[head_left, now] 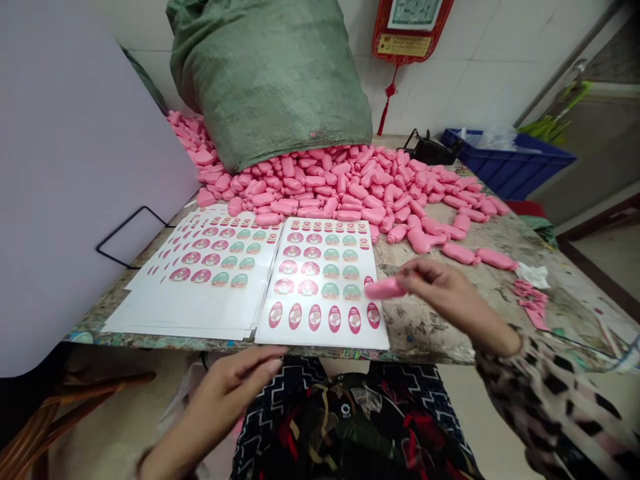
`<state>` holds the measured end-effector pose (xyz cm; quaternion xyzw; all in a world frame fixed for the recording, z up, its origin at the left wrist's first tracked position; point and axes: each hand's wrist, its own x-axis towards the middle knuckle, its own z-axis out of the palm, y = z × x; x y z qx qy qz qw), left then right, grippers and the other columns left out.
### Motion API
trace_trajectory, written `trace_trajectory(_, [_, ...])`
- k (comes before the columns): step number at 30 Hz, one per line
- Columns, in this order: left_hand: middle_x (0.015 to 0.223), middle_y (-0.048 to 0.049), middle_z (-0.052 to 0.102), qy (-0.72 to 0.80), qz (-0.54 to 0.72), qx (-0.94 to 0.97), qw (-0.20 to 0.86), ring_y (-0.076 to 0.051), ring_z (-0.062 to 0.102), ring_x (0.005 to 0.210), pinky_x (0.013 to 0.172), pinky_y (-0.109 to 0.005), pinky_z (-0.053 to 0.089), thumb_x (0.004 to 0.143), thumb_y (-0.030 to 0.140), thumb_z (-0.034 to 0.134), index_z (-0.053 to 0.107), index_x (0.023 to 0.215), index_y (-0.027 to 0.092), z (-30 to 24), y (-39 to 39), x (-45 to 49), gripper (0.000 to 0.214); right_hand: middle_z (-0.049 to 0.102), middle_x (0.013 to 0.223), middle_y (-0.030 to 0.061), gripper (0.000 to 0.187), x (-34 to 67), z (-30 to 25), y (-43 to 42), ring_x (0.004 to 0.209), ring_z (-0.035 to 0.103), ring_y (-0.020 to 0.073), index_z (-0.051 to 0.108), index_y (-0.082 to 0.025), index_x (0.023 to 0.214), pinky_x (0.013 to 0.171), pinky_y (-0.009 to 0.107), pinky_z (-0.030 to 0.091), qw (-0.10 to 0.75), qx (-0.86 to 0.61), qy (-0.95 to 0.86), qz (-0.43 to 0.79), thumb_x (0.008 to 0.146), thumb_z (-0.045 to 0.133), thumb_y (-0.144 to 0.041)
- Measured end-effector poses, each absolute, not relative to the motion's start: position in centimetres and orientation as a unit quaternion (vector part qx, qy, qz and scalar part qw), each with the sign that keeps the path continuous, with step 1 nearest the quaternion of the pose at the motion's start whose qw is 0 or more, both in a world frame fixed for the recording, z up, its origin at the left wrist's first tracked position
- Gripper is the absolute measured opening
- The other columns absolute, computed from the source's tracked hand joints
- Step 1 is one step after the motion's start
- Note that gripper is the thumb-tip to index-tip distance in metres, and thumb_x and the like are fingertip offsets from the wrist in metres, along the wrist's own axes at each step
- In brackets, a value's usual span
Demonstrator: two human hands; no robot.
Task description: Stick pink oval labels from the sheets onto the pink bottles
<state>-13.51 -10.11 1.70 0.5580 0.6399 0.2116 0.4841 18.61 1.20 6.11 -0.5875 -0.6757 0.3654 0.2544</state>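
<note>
My right hand [440, 290] pinches one end of a pink moulded piece [384, 289], rounded and sausage-like, between thumb and fingers. The piece hangs over the right edge of a sheet of stickers [325, 267], printed with pink and green half-rounds and a bottom row of pink ovals. Below the table's front edge is my left hand [240, 383], its fingers stretched out with nothing seen in them. It is nearest the lower left corner of that sheet. More sticker sheets [185, 307] lie overlapped to the left, part of their stickers gone.
A big heap of similar pink pieces [320, 180] spills from a green sack [280, 80] across the back of the table [425, 327]. A blue crate [510, 160] stands at back right. Pink scraps [533, 303] lie at right. A pale panel [90, 167] with a black wire loop fills the left.
</note>
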Motion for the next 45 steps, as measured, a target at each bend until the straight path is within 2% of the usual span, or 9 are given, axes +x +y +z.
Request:
trace_trajectory(3, [0.125, -0.0057, 0.055, 0.498, 0.287, 0.56, 0.597, -0.019, 0.054, 0.107, 0.092, -0.03, 0.042, 0.073, 0.038, 0.064, 0.038, 0.133, 0.028, 3.2, -8.1, -7.4, 0.066, 0.059, 0.071, 0.0003, 0.019, 15.4, 5.9, -2.4, 0.061, 0.05, 0.0108, 0.06, -0.018, 0.079, 0.056, 0.023, 0.039, 0.225, -0.466, -0.647, 0.56, 0.077, 0.058, -0.037])
trace_trajectory(5, [0.114, -0.0067, 0.06, 0.429, 0.258, 0.556, 0.663, -0.017, 0.059, 0.094, 0.083, -0.03, 0.046, 0.072, 0.036, 0.065, 0.037, 0.133, 0.025, 2.8, -7.1, -4.8, 0.068, 0.059, 0.073, 0.0001, 0.02, 14.3, 4.9, -3.6, 0.065, 0.052, 0.0111, 0.06, -0.018, 0.081, 0.06, 0.023, 0.041, 0.216, -0.427, -0.625, 0.617, 0.078, 0.058, -0.037])
trace_trajectory(7, [0.09, -0.0038, 0.064, 0.417, 0.216, 0.551, 0.689, -0.014, 0.059, 0.073, 0.068, -0.028, 0.048, 0.077, 0.038, 0.058, 0.045, 0.124, 0.02, 2.1, -6.2, -3.3, 0.051, 0.061, 0.08, 0.0004, 0.023, 14.5, 3.6, -3.3, 0.072, 0.055, 0.0124, 0.059, -0.019, 0.09, 0.065, 0.025, 0.043, 0.218, -0.406, -0.632, 0.623, 0.079, 0.057, -0.039])
trace_trajectory(9, [0.076, 0.0001, 0.06, 0.464, 0.209, 0.585, 0.631, -0.013, 0.055, 0.064, 0.062, -0.027, 0.046, 0.08, 0.039, 0.051, 0.053, 0.108, 0.019, 1.8, -5.1, -2.8, 0.034, 0.062, 0.087, 0.0012, 0.025, 15.8, 2.3, -1.9, 0.079, 0.056, 0.0138, 0.057, -0.021, 0.098, 0.07, 0.026, 0.045, 0.235, -0.426, -0.662, 0.57, 0.083, 0.052, -0.041])
trace_trajectory(13, [0.081, 0.0001, 0.058, 0.541, 0.197, 0.741, 0.345, -0.016, 0.053, 0.078, 0.07, -0.03, 0.042, 0.081, 0.035, 0.048, 0.055, 0.085, 0.021, 1.8, -3.0, -2.5, 0.016, 0.061, 0.097, 0.0036, 0.021, 18.9, -0.2, 2.1, 0.088, 0.056, 0.0166, 0.061, -0.022, 0.094, 0.079, 0.03, 0.041, 0.249, -0.568, -0.73, 0.289, 0.087, 0.045, -0.034])
trace_trajectory(19, [0.128, -0.0057, 0.048, 0.5, 0.088, 0.846, 0.164, -0.02, 0.056, 0.09, 0.076, -0.033, 0.043, 0.085, 0.034, 0.044, 0.056, 0.107, 0.023, 0.7, -1.0, -0.1, 0.027, 0.06, 0.096, 0.0022, 0.019, 19.3, -1.7, 4.2, 0.085, 0.057, 0.0152, 0.06, -0.024, 0.096, 0.072, 0.026, 0.038, 0.157, -0.594, -0.778, 0.133, 0.088, 0.044, -0.029])
trace_trajectory(22, [0.14, -0.0076, 0.036, 0.507, 0.05, 0.85, 0.138, -0.023, 0.056, 0.095, 0.078, -0.036, 0.043, 0.085, 0.037, 0.043, 0.05, 0.121, 0.025, 0.2, -0.5, 0.6, 0.038, 0.059, 0.095, 0.0019, 0.02, 18.8, -1.5, 4.4, 0.084, 0.056, 0.0151, 0.059, -0.025, 0.096, 0.067, 0.025, 0.036, 0.13, -0.588, -0.791, 0.111, 0.09, 0.041, -0.031])
trace_trajectory(28, [0.139, -0.0096, 0.036, 0.504, 0.003, 0.851, 0.145, -0.024, 0.058, 0.092, 0.077, -0.037, 0.044, 0.081, 0.045, 0.049, 0.049, 0.124, 0.029, 0.4, -0.1, 0.7, 0.046, 0.059, 0.096, 0.0027, 0.02, 18.8, -0.8, 5.0, 0.08, 0.057, 0.0147, 0.059, -0.024, 0.093, 0.06, 0.025, 0.033, 0.084, -0.565, -0.818, 0.066, 0.09, 0.041, -0.031])
trace_trajectory(45, [0.14, -0.0112, 0.036, 0.495, 0.007, 0.86, 0.128, -0.027, 0.056, 0.096, 0.079, -0.04, 0.043, 0.081, 0.05, 0.047, 0.048, 0.125, 0.029, 0.2, -0.2, 0.6, 0.049, 0.059, 0.093, 0.0024, 0.017, 20.0, -1.0, 6.4, 0.083, 0.056, 0.0138, 0.062, -0.022, 0.09, 0.072, 0.024, 0.038, 0.087, -0.507, -0.845, 0.145, 0.087, 0.045, -0.027])
